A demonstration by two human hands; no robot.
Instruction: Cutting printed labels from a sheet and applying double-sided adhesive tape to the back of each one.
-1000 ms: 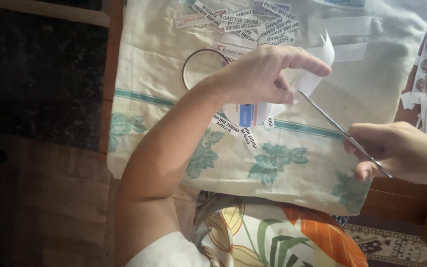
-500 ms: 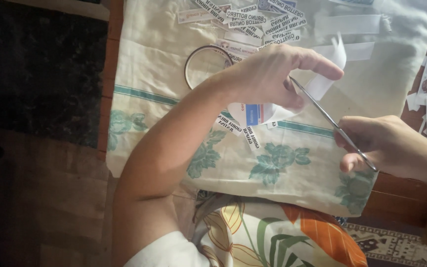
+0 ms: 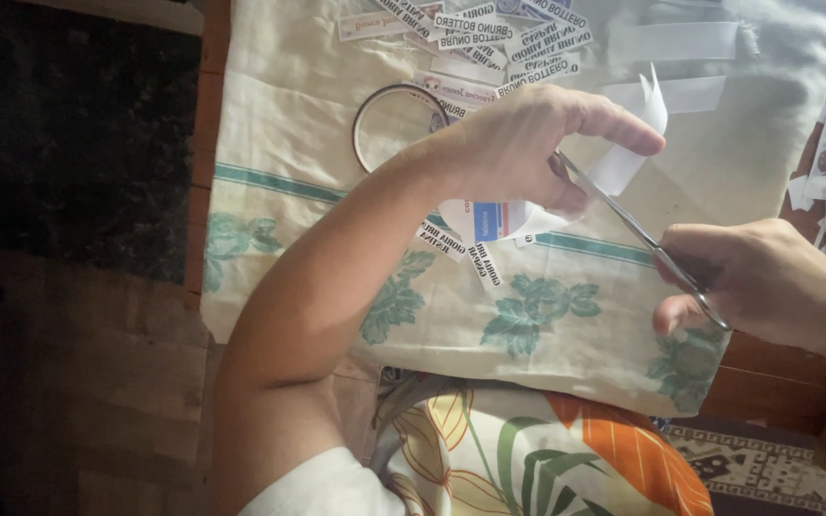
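From the head camera I see my left hand [image 3: 528, 143] raised over the table, pinching a curled strip of white paper [image 3: 628, 158] between thumb and fingers; the strip sticks up past the fingertips and its printed lower end curls under the palm. My right hand [image 3: 767, 282] is closed around the handles of a pair of scissors [image 3: 638, 234], fingers through the loops, and the thin metal blades slant up and left until their tips meet the paper just beside my left thumb. The blades look nearly together, though I cannot tell whether they are fully closed. Below both hands lies a cream cloth with green flowers and a green stripe [image 3: 547, 315] spread over the table. A heap of small cut labels [image 3: 499, 29] lies at the far edge of the cloth, and a few more lie under my left wrist. A thin ring [image 3: 380, 119] lies flat on the cloth near my left forearm
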